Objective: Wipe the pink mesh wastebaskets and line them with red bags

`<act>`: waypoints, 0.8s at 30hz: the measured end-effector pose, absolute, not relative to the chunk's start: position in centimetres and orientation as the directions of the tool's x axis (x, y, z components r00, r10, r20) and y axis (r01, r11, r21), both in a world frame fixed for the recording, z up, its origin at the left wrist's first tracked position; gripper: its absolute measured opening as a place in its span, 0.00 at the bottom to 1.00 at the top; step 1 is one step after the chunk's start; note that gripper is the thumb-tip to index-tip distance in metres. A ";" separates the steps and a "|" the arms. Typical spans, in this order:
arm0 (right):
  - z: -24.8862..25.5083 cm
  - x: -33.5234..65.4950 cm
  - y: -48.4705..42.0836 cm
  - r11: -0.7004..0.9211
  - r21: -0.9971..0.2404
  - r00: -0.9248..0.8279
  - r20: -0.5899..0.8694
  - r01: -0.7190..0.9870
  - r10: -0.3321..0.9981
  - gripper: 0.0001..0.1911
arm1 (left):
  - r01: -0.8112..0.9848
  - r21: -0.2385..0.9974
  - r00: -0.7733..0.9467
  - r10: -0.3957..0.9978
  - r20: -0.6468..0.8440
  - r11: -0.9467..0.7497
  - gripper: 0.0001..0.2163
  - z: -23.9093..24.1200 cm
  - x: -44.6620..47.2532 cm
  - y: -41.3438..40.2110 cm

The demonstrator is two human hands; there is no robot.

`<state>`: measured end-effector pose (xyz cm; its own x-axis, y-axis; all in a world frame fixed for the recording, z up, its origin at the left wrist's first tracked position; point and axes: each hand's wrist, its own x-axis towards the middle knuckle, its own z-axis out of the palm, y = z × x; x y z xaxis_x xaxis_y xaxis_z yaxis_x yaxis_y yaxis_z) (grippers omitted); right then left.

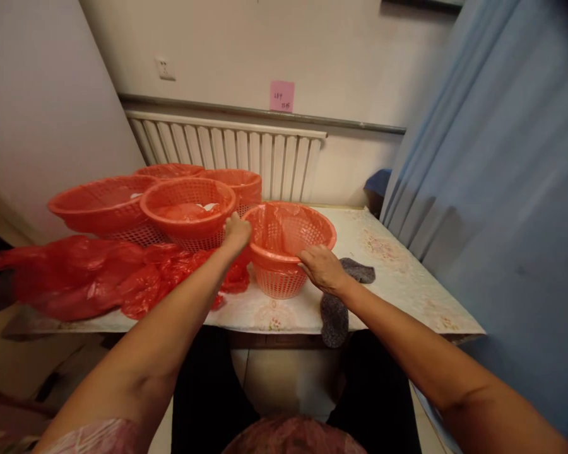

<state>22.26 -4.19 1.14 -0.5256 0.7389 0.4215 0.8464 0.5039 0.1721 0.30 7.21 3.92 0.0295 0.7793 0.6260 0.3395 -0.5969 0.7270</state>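
A red-orange plastic basket [280, 284] with lattice sides stands on the table in front of me. A thin red plastic bag [271, 230] lines its inside and laps over the rim. My left hand [237, 231] is closed at the basket's left rim, on the bag's edge; its fingertips are hidden. On the near right rim, my right hand [322, 267] is closed with its fingers curled over the edge and the bag there. Beneath and beside my right wrist lies a dark grey knitted item [335, 320], partly hidden by the arm.
Several more lined red baskets [188, 221] stand at the left, some with whitish pieces inside. Crumpled red plastic bags [89, 277] lie before them. The table has a floral cloth [402, 277]. A radiator [246, 148] runs behind; a blue curtain [492, 164] hangs at right.
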 end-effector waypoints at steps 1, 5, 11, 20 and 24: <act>1.0 22.1 -4.0 0.490 0.193 -0.522 0.428 0.850 0.738 0.11 | 0.385 0.712 -0.004 0.770 0.638 -0.587 0.17 4.0 0.4 6.1; 0.8 21.8 -3.7 0.463 0.222 -0.510 0.470 0.858 0.720 0.12 | 0.619 0.240 0.422 0.575 0.701 -0.748 0.13 3.3 1.9 0.9; 0.5 21.9 -4.1 0.507 0.124 -0.495 0.503 0.853 0.709 0.18 | 0.683 -0.042 0.641 0.572 0.512 -0.729 0.16 0.9 3.9 -2.0; 2.5 26.3 -2.5 0.594 -0.471 -0.362 0.495 0.652 0.790 0.15 | 0.674 -0.074 0.649 0.541 0.535 -0.735 0.13 0.8 2.9 -0.9; 2.6 27.1 -1.9 0.622 -0.374 -0.429 0.483 0.688 0.764 0.14 | 0.658 -0.062 0.658 0.534 0.532 -0.750 0.14 0.8 2.6 -0.7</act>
